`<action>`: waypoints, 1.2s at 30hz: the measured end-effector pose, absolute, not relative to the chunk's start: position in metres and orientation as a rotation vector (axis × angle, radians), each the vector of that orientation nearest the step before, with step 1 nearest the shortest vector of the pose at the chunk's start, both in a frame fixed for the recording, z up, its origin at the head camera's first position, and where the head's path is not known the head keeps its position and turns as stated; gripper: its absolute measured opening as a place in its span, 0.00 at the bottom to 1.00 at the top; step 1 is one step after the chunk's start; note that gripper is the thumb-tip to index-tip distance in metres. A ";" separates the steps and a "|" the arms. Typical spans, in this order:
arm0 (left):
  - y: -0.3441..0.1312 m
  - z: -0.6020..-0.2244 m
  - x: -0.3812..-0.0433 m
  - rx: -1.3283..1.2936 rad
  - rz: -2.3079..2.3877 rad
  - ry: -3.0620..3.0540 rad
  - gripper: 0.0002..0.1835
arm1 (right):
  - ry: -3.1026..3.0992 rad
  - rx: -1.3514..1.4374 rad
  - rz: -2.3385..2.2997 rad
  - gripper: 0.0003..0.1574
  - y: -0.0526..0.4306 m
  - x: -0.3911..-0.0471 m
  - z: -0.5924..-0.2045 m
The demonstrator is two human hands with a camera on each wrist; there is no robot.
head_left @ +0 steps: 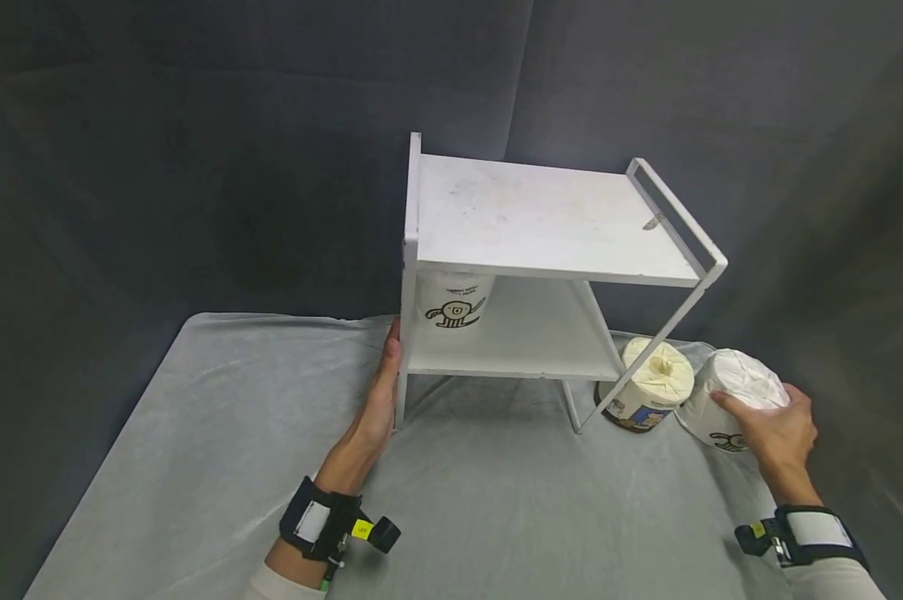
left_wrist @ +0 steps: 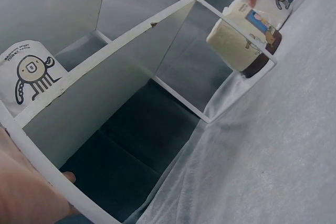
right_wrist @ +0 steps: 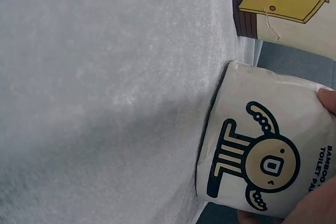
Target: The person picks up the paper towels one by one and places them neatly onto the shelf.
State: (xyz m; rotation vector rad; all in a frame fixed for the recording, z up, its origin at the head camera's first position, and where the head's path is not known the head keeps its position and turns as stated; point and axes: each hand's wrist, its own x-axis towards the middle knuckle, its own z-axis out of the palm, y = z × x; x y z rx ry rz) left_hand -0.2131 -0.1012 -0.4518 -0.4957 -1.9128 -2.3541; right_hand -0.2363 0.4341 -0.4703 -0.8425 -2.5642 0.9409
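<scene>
My left hand (head_left: 376, 406) is against the left side of a white metal shelf (head_left: 549, 218), gripping its upright. One fingertip (left_wrist: 69, 177) shows past the upright in the left wrist view. A white wrapped toilet roll (head_left: 455, 302) with a cartoon character sits on the lower board, at the left end. At the far right, my right hand (head_left: 781, 427) grips another white toilet roll (right_wrist: 252, 145) from above, thumb on one side and fingers on the other. The roll's lower edge is close over the grey cloth. Printed text on it reads "bamboo" and "toilet".
Between the shelf's right leg and the gripped roll stands a cream-wrapped toilet roll (head_left: 657, 375) with a picture label. The grey cloth (head_left: 496, 492) covers the table. A dark curtain (head_left: 271, 167) hangs behind.
</scene>
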 end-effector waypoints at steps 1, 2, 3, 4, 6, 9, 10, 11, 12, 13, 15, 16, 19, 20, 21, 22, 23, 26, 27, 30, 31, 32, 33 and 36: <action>-0.101 -0.452 -0.213 -0.497 -2.354 -1.914 0.40 | -2.564 -0.848 0.944 0.73 0.434 -0.236 -0.470; -0.101 -0.452 -0.213 -0.496 -2.355 -1.916 0.41 | -2.564 -0.851 0.945 0.73 0.434 -0.235 -0.470; -0.101 -0.452 -0.213 -0.497 -2.354 -1.915 0.41 | -2.564 -0.854 0.948 0.73 0.434 -0.234 -0.470; -0.101 -0.453 -0.213 -0.501 -2.354 -1.916 0.40 | -2.563 -0.855 0.949 0.73 0.433 -0.234 -0.470; -0.101 -0.453 -0.213 -0.510 -2.353 -1.911 0.40 | -2.559 -0.851 0.942 0.74 0.433 -0.233 -0.469; -0.101 -0.453 -0.213 -0.518 -2.349 -1.908 0.39 | -2.554 -0.837 0.919 0.74 0.433 -0.233 -0.467; -0.101 -0.453 -0.213 -0.518 -2.348 -1.909 0.39 | -2.549 -0.835 0.907 0.73 0.432 -0.232 -0.466; -0.101 -0.453 -0.213 -0.516 -2.347 -1.910 0.39 | -2.548 -0.833 0.895 0.73 0.432 -0.231 -0.464; -0.101 -0.453 -0.213 -0.515 -2.348 -1.913 0.39 | -2.549 -0.833 0.887 0.73 0.432 -0.231 -0.463; -0.101 -0.453 -0.213 -0.514 -2.347 -1.915 0.39 | -2.553 -0.829 0.882 0.73 0.431 -0.229 -0.462; -0.101 -0.453 -0.213 -0.507 -2.351 -1.920 0.39 | -2.557 -0.818 0.877 0.72 0.430 -0.226 -0.458; -0.101 -0.453 -0.213 -0.505 -2.350 -1.921 0.39 | -2.563 -0.808 0.878 0.72 0.429 -0.225 -0.456; -0.101 -0.452 -0.213 -0.489 -2.346 -1.931 0.40 | -2.582 -0.774 0.878 0.71 0.428 -0.222 -0.451; -0.101 -0.452 -0.212 -0.484 -2.345 -1.934 0.40 | -2.585 -0.766 0.876 0.71 0.427 -0.221 -0.449; -0.101 -0.452 -0.212 -0.479 -2.345 -1.936 0.40 | -2.590 -0.757 0.875 0.71 0.426 -0.220 -0.447; -0.101 -0.452 -0.212 -0.476 -2.343 -1.937 0.41 | -2.590 -0.753 0.874 0.71 0.426 -0.219 -0.445; -0.101 -0.452 -0.213 -0.469 -2.344 -1.940 0.41 | -2.592 -0.749 0.870 0.71 0.424 -0.218 -0.443; -0.100 -0.452 -0.213 -0.462 -2.349 -1.931 0.41 | -2.596 -0.742 0.862 0.71 0.421 -0.214 -0.438; -0.100 -0.452 -0.213 -0.460 -2.349 -1.928 0.42 | -2.596 -0.740 0.857 0.71 0.420 -0.213 -0.437; -0.099 -0.451 -0.213 -0.474 -2.342 -1.918 0.41 | -2.594 -0.738 0.831 0.72 0.417 -0.209 -0.433; -0.099 -0.451 -0.213 -0.479 -2.338 -1.916 0.40 | -2.591 -0.739 0.823 0.72 0.417 -0.208 -0.432; -0.099 -0.451 -0.214 -0.486 -2.335 -1.913 0.40 | -2.587 -0.739 0.815 0.72 0.416 -0.207 -0.431; -0.099 -0.451 -0.214 -0.489 -2.332 -1.914 0.39 | -2.586 -0.738 0.808 0.72 0.415 -0.206 -0.430; -0.100 -0.452 -0.214 -0.489 -2.329 -1.917 0.38 | -2.585 -0.729 0.794 0.72 0.414 -0.203 -0.428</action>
